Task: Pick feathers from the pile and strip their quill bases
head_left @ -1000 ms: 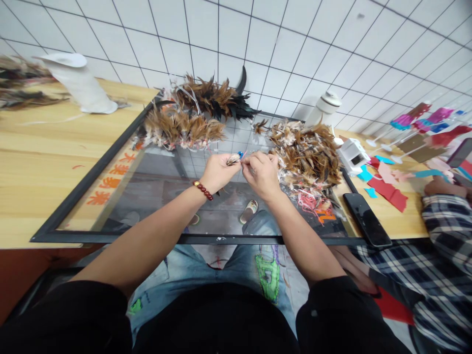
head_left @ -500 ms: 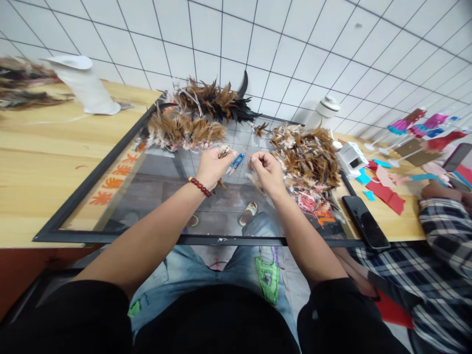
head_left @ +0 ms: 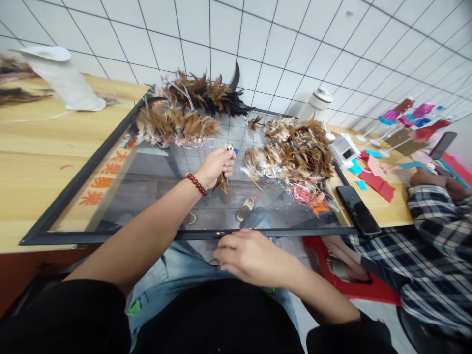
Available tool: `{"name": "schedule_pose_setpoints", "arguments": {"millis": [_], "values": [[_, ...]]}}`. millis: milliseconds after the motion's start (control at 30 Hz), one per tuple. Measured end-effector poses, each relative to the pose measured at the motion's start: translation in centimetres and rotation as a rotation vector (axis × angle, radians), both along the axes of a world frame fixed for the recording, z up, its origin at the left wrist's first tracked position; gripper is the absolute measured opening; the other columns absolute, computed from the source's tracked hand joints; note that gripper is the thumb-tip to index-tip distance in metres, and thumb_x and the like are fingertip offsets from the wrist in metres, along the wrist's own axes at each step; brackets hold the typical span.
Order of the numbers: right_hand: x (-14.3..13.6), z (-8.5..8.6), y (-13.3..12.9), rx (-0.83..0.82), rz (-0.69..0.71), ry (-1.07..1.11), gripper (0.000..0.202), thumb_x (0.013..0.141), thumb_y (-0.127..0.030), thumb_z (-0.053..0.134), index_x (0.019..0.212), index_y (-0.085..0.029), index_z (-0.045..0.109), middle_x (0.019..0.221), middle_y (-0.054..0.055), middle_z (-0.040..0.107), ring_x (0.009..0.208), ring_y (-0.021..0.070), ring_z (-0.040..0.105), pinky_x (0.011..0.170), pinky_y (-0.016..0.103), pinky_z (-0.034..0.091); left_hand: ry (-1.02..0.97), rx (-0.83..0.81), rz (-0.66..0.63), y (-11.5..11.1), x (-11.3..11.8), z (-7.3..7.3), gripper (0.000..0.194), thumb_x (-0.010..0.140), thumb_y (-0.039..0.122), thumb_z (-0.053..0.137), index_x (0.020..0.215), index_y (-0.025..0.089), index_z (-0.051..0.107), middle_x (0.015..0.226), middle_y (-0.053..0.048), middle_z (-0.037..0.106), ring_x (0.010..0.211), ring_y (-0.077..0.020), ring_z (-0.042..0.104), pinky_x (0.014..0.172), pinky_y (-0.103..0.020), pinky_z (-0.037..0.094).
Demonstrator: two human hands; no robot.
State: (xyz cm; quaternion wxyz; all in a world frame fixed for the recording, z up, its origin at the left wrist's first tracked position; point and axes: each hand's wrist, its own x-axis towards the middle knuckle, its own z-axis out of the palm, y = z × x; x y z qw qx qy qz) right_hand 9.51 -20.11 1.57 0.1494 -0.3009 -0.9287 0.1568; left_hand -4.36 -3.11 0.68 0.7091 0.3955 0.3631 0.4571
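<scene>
My left hand (head_left: 218,166), with a beaded bracelet at its wrist, is closed around a small bunch of brown feathers (head_left: 222,183) above the glass board. A bit of the blue snips (head_left: 236,151) pokes out past its fingers. My right hand (head_left: 246,256) is low at the board's front edge, over my lap, fingers curled; whatever they may hold is hidden. Brown feather bundles (head_left: 177,127) lie at the board's back left, with darker ones (head_left: 210,96) behind. A big feather pile (head_left: 300,147) covers the right side, with pink string (head_left: 306,192) at its front.
The board's black frame (head_left: 73,239) borders the work area. A phone (head_left: 357,210), white device (head_left: 344,150), bottle (head_left: 317,102) and coloured scraps (head_left: 378,184) are at right, beside a person in a plaid sleeve (head_left: 427,201). A white roll (head_left: 70,81) stands left.
My right hand has moved down from above the glass to the front edge. My left hand has closed further round the snips, which now barely show. The view has shifted slightly.
</scene>
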Motion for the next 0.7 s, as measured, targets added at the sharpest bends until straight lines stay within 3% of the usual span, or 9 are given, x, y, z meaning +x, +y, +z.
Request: {"name": "schedule_pose_setpoints", "arguments": {"millis": [33, 100, 267, 400, 500, 700], "values": [[0.7, 0.0, 0.3, 0.021, 0.007, -0.007, 0.020, 0.089, -0.032, 0.054, 0.103, -0.027, 0.067, 0.099, 0.003, 0.071, 0.085, 0.0179, 0.065, 0.078, 0.031, 0.052, -0.005, -0.001, -0.016, 0.0, 0.0, -0.1, 0.022, 0.079, 0.027, 0.063, 0.070, 0.017, 0.046, 0.051, 0.009, 0.032, 0.039, -0.0026, 0.027, 0.040, -0.015, 0.026], [2.7, 0.6, 1.3, 0.057, -0.166, 0.057, 0.024, 0.093, -0.028, 0.047, 0.108, -0.025, 0.065, 0.102, 0.005, 0.070, 0.095, 0.0189, 0.064, 0.085, 0.032, 0.051, -0.018, 0.000, -0.041, 0.0, 0.0, -0.2, 0.023, 0.080, 0.028, 0.063, 0.070, 0.017, 0.046, 0.052, 0.008, 0.032, 0.039, -0.0027, 0.028, 0.040, -0.015, 0.027], [10.6, 2.4, 4.1, 0.041, -0.527, 0.115, 0.017, 0.089, -0.026, 0.054, 0.096, -0.022, 0.070, 0.094, 0.006, 0.071, 0.085, 0.0180, 0.066, 0.077, 0.030, 0.051, -0.048, -0.006, -0.043, 0.2, -0.3, -0.1, 0.024, 0.080, 0.029, 0.065, 0.071, 0.017, 0.046, 0.052, 0.008, 0.032, 0.040, -0.0031, 0.029, 0.041, -0.015, 0.028], [17.0, 2.7, 5.6, 0.207, -0.960, -0.031, 0.019, 0.083, -0.023, 0.056, 0.092, -0.022, 0.073, 0.092, 0.008, 0.072, 0.083, 0.0210, 0.066, 0.075, 0.033, 0.050, -0.046, -0.029, -0.053, 0.1, -0.1, 0.1, 0.022, 0.081, 0.026, 0.062, 0.069, 0.016, 0.046, 0.051, 0.008, 0.033, 0.039, -0.0032, 0.029, 0.040, -0.015, 0.027], [18.7, 2.5, 6.2, 0.200, -0.964, -0.116, 0.020, 0.083, -0.023, 0.055, 0.090, -0.023, 0.074, 0.092, 0.007, 0.072, 0.084, 0.0206, 0.066, 0.075, 0.031, 0.048, -0.016, -0.048, -0.038, 0.0, 0.0, 0.1, 0.021, 0.082, 0.023, 0.060, 0.067, 0.016, 0.046, 0.051, 0.007, 0.033, 0.038, -0.0033, 0.029, 0.039, -0.015, 0.026], [16.4, 1.5, 5.4, 0.168, -0.817, -0.234, 0.016, 0.083, -0.022, 0.055, 0.082, -0.022, 0.071, 0.086, 0.005, 0.070, 0.076, 0.0167, 0.063, 0.066, 0.026, 0.042, -0.016, -0.032, -0.040, 0.2, -0.2, 0.1, 0.021, 0.080, 0.021, 0.059, 0.066, 0.017, 0.045, 0.049, 0.007, 0.031, 0.038, -0.0032, 0.027, 0.038, -0.015, 0.026]]}}
